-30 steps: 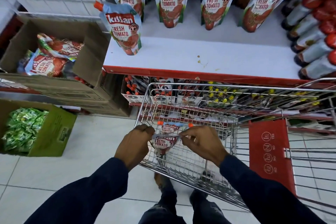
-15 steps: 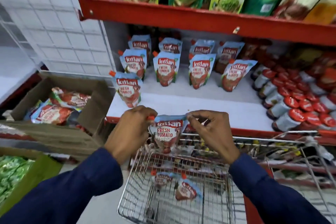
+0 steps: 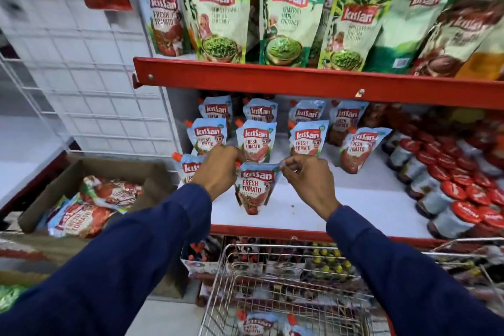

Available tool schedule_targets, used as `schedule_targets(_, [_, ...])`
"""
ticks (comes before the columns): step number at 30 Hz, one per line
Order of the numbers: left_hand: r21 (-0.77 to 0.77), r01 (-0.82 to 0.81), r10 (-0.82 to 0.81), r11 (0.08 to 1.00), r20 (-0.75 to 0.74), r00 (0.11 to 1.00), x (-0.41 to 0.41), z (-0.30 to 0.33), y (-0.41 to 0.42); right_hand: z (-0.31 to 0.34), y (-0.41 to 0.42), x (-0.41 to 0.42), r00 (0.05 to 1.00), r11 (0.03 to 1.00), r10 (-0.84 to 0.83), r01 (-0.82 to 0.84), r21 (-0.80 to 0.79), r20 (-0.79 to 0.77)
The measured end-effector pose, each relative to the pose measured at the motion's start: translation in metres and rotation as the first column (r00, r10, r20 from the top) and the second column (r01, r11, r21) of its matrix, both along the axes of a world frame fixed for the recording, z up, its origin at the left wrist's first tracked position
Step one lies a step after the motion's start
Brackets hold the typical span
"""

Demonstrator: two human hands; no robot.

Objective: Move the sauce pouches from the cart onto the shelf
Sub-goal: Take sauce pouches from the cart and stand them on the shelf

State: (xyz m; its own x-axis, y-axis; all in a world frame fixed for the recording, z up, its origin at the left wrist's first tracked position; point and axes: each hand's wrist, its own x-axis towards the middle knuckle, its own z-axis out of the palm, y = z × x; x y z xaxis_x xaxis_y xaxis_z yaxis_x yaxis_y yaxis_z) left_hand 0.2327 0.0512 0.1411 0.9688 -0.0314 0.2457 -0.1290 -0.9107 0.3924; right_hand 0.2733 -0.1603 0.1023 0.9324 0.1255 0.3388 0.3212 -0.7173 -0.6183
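Note:
I hold a blue-and-red tomato sauce pouch (image 3: 252,189) upright over the front of the white shelf (image 3: 362,199). My left hand (image 3: 218,170) pinches its top left corner by the orange cap, and my right hand (image 3: 308,180) pinches the top right corner. The pouch's bottom rests on or just above the shelf; I cannot tell which. Behind it stand rows of the same pouches (image 3: 256,140). Two more pouches (image 3: 255,324) lie in the wire cart (image 3: 226,284) below.
Red-capped sauce bottles (image 3: 452,185) lie packed on the shelf's right side. A red-edged upper shelf (image 3: 300,82) carries green chutney pouches. A cardboard box (image 3: 68,180) with larger pouches sits to the left, beside a white wire grid panel.
Both hands lifted the pouch out of the cart, up and forward onto the shelf's front. My view tilted upward, bringing the upper shelf into sight.

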Motion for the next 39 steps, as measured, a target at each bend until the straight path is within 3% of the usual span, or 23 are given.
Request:
schedule_targets(14, [0.038, -0.027, 0.031, 0.999, -0.105, 0.994, 0.031, -0.019, 0.011, -0.007, 0.022, 0.015, 0.998, 1.0, 0.014, -0.015, -0.007, -0.067])
schedule_targets(23, [0.122, -0.015, 0.026, 0.992, -0.088, 0.996, 0.027, -0.025, 0.008, -0.01, 0.014, -0.003, 0.992, 0.999, 0.031, -0.032, -0.003, -0.119])
schedule_targets(28, [0.092, 0.025, -0.016, 0.995, -0.088, 0.996, 0.007, -0.02, -0.002, -0.029, 0.004, -0.028, 0.998, 1.0, 0.0, -0.001, -0.026, -0.062])
schedule_targets(31, [0.141, 0.099, -0.096, 0.985, -0.026, 0.995, -0.021, -0.015, -0.016, -0.049, -0.003, -0.05, 0.999, 0.992, 0.021, -0.024, -0.12, -0.027])
schedule_targets(34, [0.21, 0.147, -0.154, 0.967, 0.014, 0.988, -0.057, -0.039, -0.028, -0.076, -0.011, -0.075, 0.998, 0.942, 0.062, -0.069, -0.328, -0.031])
schedule_targets(39, [0.276, 0.243, -0.176, 0.93, -0.246, 0.953, -0.114, -0.135, -0.036, -0.128, -0.029, -0.112, 0.988, 0.812, 0.073, -0.136, -0.567, -0.133])
